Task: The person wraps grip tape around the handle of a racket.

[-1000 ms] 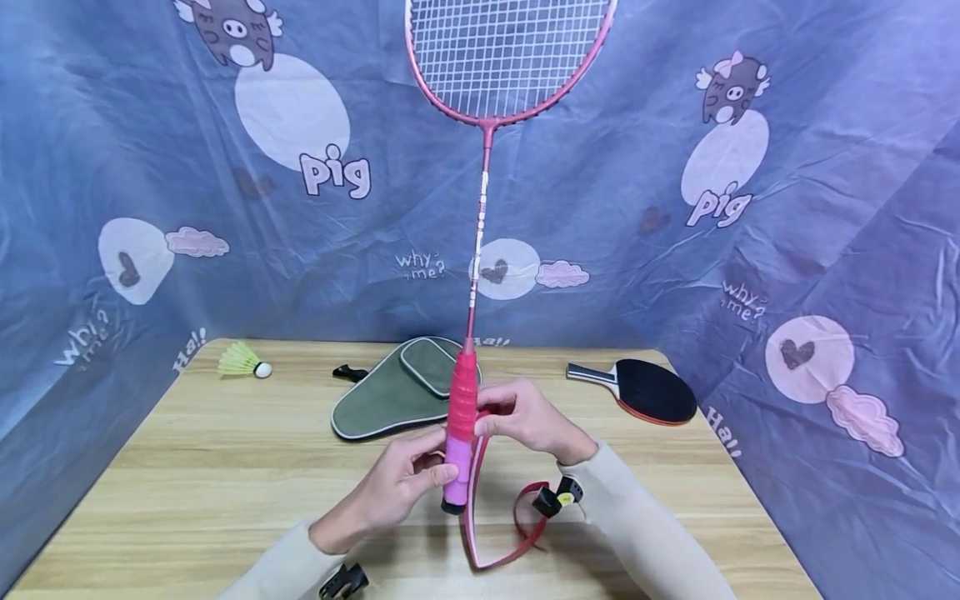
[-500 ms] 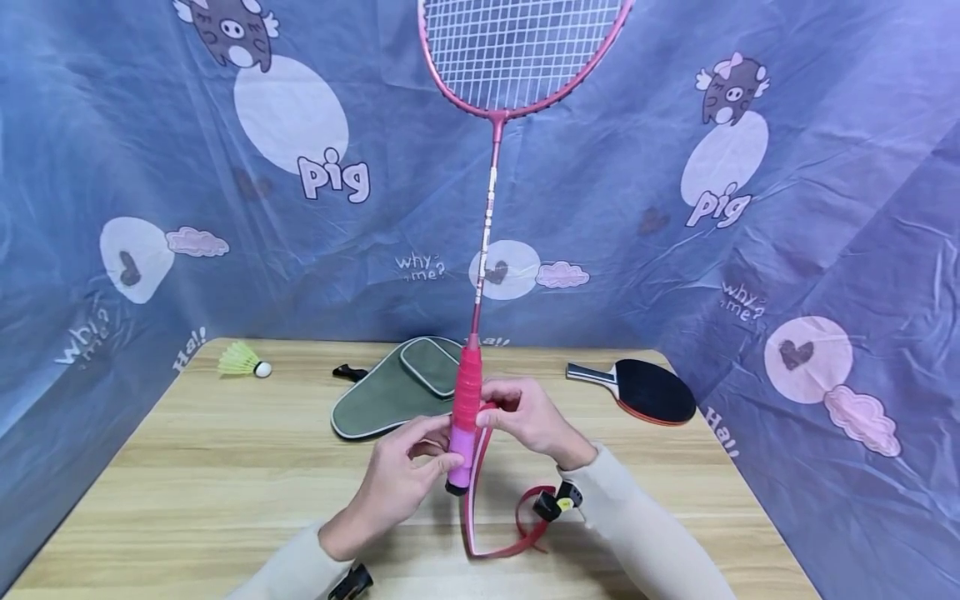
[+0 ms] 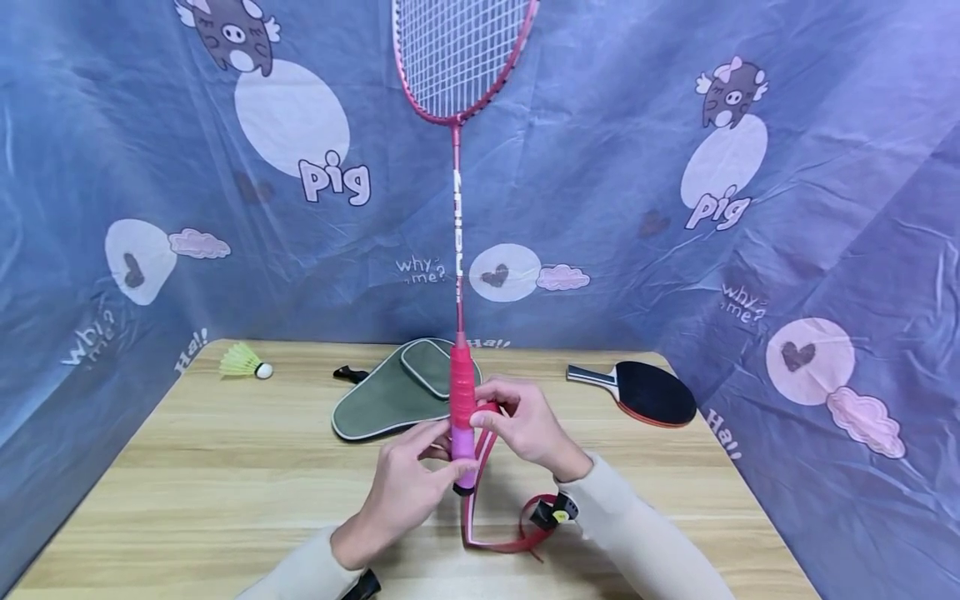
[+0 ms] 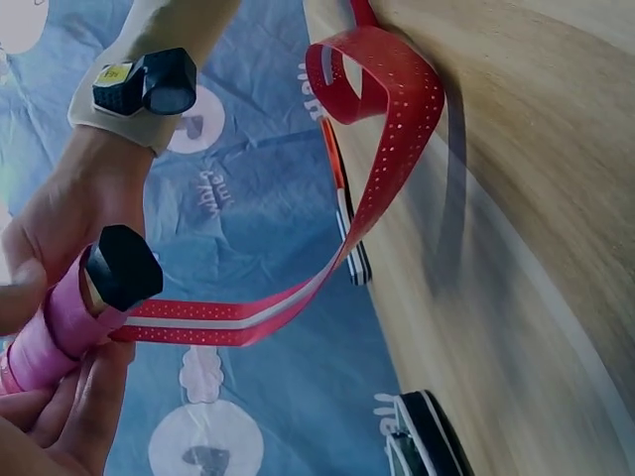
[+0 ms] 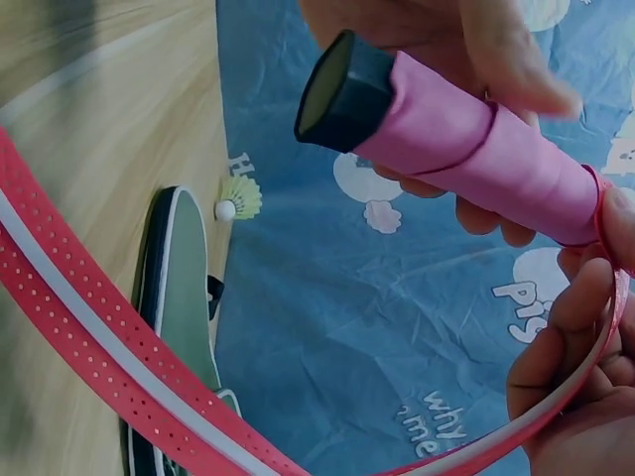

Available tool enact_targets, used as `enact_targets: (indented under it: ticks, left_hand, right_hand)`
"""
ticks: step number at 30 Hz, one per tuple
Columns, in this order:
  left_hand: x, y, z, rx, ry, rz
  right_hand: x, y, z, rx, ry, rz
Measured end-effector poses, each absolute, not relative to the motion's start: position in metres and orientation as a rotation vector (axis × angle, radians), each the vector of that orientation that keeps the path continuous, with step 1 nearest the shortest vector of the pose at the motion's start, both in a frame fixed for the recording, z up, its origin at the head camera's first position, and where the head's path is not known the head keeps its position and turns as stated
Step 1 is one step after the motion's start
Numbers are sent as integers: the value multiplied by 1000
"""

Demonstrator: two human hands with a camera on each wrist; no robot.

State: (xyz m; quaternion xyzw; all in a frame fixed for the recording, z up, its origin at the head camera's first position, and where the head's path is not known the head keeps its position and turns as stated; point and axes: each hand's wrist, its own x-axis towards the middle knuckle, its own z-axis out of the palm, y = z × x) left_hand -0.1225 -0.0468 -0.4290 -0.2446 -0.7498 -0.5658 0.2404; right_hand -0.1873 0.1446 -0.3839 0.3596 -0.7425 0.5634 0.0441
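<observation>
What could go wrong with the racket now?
The red tape might loosen if the right hand, pinching it at the handle, slips. Its loose length curls, so it might tangle. The left hand grips low, so the tall racket might tip.

A yellow shuttlecock [image 3: 244,362], a green case [image 3: 386,396] and a black table-tennis paddle [image 3: 654,392] lie on the wooden table [image 3: 202,475].

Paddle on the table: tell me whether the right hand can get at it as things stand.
Probably not without letting go: the right hand pinches the red tape at the racket handle. Otherwise the way to the paddle looks free, nothing lying between.
</observation>
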Motion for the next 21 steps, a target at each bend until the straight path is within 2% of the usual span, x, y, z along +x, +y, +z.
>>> enact_targets:
  ticks: [13, 21]
  left_hand:
    - [-124, -56, -427, -713, -2097, -1609]
    - [-124, -62, -427, -780, -2100, -1677]
  right_hand:
    - [-188, 146, -376, 1070, -2411, 1725]
    - [-187, 150, -370, 1171, -2422, 1745]
